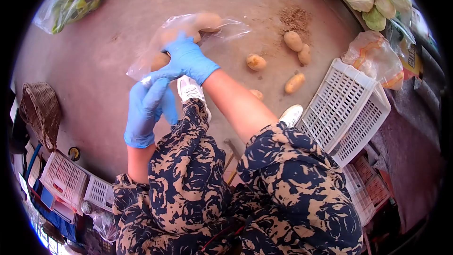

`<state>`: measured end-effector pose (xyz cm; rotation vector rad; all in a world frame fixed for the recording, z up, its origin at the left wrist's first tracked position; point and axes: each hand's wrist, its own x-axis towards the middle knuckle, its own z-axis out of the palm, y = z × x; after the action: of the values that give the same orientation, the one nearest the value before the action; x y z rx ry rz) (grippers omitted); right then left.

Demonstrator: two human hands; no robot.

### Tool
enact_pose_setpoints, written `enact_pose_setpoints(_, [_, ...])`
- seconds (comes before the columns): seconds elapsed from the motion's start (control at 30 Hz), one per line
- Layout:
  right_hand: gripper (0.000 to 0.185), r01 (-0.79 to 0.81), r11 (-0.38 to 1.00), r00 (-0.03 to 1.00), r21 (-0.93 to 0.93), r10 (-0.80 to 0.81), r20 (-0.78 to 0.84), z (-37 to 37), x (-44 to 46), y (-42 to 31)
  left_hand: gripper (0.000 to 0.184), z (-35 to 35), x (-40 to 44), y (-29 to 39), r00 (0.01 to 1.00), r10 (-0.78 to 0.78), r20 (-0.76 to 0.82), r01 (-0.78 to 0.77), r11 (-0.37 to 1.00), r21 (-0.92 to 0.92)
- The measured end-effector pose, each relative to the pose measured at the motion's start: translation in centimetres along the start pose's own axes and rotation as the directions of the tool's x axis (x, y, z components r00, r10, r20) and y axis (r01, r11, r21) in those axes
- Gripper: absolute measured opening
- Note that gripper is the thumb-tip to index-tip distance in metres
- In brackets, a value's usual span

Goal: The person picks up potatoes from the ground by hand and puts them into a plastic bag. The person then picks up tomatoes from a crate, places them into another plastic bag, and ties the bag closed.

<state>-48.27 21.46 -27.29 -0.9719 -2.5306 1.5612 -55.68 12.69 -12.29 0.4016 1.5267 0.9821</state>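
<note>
Clear crinkled plastic bag (141,66), glossy; thin blue gloves (193,61), smooth and rubbery; tan oval potatoes (255,62), matt; white latticed rectangular crate (330,100), hard plastic; navy-and-tan patterned trousers (292,179), matt cloth; reddish-grey floor (118,4), matt.

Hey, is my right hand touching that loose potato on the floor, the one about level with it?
Apart. The head view shows bare floor between your gloved right hand and the potato.

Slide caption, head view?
Gloved right hand on a bag of potatoes, left hand close by, loose potatoes on the floor.
</note>
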Motion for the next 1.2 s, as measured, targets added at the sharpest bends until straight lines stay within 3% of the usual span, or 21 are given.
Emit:
enact_pose_setpoints(0.03, [0.039, -0.027, 0.999, 0.996, -0.022, 0.025, -0.083, 0.3, -0.2, 0.3, 0.037, 0.1, 0.0, 0.0, 0.998, 0.056, -0.027, -0.056, 0.998, -0.016])
enact_pose_setpoints(0.13, [0.025, 0.161, 0.980, 0.880, 0.116, -0.089, -0.466, -1.2, -3.9, 5.6, 0.037, -0.8, 0.9, -1.0, 0.979, 0.198, -0.047, -0.201, 0.975, -0.093])
enact_pose_setpoints(0.2, [0.025, -0.082, 0.969, 0.849, -0.232, -0.054, -0.525, -3.2, -8.3, 9.9, 0.037, -1.0, 1.9, -1.4, 0.964, 0.264, -0.040, -0.267, 0.954, -0.133])
enact_pose_setpoints(0.27, [0.033, -0.473, 0.739, 0.783, -0.479, 0.104, -0.613, -3.3, -11.5, 12.8, 0.037, -0.8, 2.4, -1.7, 0.963, 0.269, -0.034, -0.270, 0.949, -0.160])
enact_pose_setpoints(0.37, [0.042, -0.491, 0.648, 0.871, -0.583, 0.384, -0.306, -1.9, -13.2, 15.3, 0.035, -0.5, 3.1, -2.1, 0.966, 0.249, -0.073, -0.258, 0.954, -0.155])
enact_pose_setpoints(0.47, [0.046, -0.453, 0.731, 0.882, -0.511, 0.450, -0.139, -3.0, -12.4, 18.8, 0.033, -0.7, 2.6, -1.7, 0.970, 0.214, -0.114, -0.232, 0.956, -0.181])
enact_pose_setpoints(0.53, [0.049, -0.469, 0.715, 0.883, -0.519, 0.374, -0.283, -6.6, -11.1, 20.4, 0.032, -1.0, 2.6, -1.8, 0.968, 0.214, -0.132, -0.237, 0.951, -0.197])
enact_pose_setpoints(0.6, [0.054, -0.500, 0.636, 0.859, -0.588, 0.449, -0.245, -11.9, -10.6, 20.7, 0.032, -1.4, 2.7, -2.1, 0.965, 0.217, -0.145, -0.242, 0.951, -0.191])
enact_pose_setpoints(0.67, [0.055, -0.514, 0.595, 0.834, -0.617, 0.179, -0.522, -14.3, -13.0, 21.6, 0.032, -1.0, 3.5, -2.2, 0.972, 0.187, -0.140, -0.210, 0.962, -0.172])
enact_pose_setpoints(0.73, [0.055, -0.454, 0.728, 0.881, -0.514, 0.281, -0.380, -14.4, -13.6, 24.1, 0.033, -1.2, 3.3, -1.7, 0.968, 0.190, -0.161, -0.212, 0.969, -0.130])
enact_pose_setpoints(0.83, [0.057, -0.413, 0.612, 0.870, -0.674, 0.485, -0.093, -14.0, -12.4, 20.7, 0.035, -1.9, 2.6, -0.7, 0.960, 0.230, -0.162, -0.258, 0.949, -0.183])
enact_pose_setpoints(0.93, [0.056, -0.489, 0.777, 0.863, -0.395, 0.496, -0.093, -12.5, -12.1, 22.0, 0.035, -2.5, 1.8, -0.4, 0.959, 0.237, -0.157, -0.262, 0.951, -0.161])
enact_pose_setpoints(0.97, [0.057, -0.389, 0.898, 0.916, -0.206, 0.353, -0.191, -11.2, -12.2, 21.9, 0.034, -2.2, 1.5, -0.3, 0.963, 0.217, -0.160, -0.244, 0.954, -0.176])
enact_pose_setpoints(1.0, [0.056, -0.351, 0.936, 0.910, 0.024, 0.347, -0.228, -10.2, -11.9, 19.4, 0.034, -2.2, 1.3, -0.4, 0.964, 0.232, -0.130, -0.250, 0.958, -0.140])
enact_pose_setpoints(1.03, [0.056, -0.287, 0.925, 0.899, 0.251, 0.350, -0.263, -9.2, -11.1, 15.4, 0.034, -2.1, 1.1, -0.6, 0.964, 0.246, -0.099, -0.256, 0.961, -0.105])
enact_pose_setpoints(1.07, [0.056, -0.208, 0.823, 0.917, 0.529, 0.352, -0.188, -8.2, -9.7, 11.2, 0.034, -2.1, 0.9, -0.6, 0.964, 0.259, -0.068, -0.263, 0.962, -0.070])
enact_pose_setpoints(1.1, [0.056, -0.136, 0.641, 0.930, 0.756, 0.345, -0.125, -7.5, -8.2, 6.7, 0.031, -2.0, 1.2, -0.4, 0.972, 0.233, -0.011, -0.231, 0.959, -0.166])
enact_pose_setpoints(1.13, [0.054, -0.086, 0.572, 0.960, 0.816, 0.268, -0.087, -6.9, -6.6, 2.6, 0.032, -1.7, 1.1, -0.1, 0.977, 0.211, 0.008, -0.208, 0.968, -0.143])
enact_pose_setpoints(1.17, [0.051, 0.152, 0.924, 0.928, 0.350, -0.011, -0.373, -4.5, -5.0, 2.0, 0.033, -1.2, 0.8, 0.3, 0.981, 0.190, 0.026, -0.185, 0.975, -0.120])
enact_pose_setpoints(1.2, [0.046, 0.148, 0.933, 0.895, 0.328, 0.015, -0.445, -2.5, -3.6, 0.3, 0.034, -0.8, 0.6, 0.4, 0.985, 0.168, 0.044, -0.163, 0.982, -0.096])
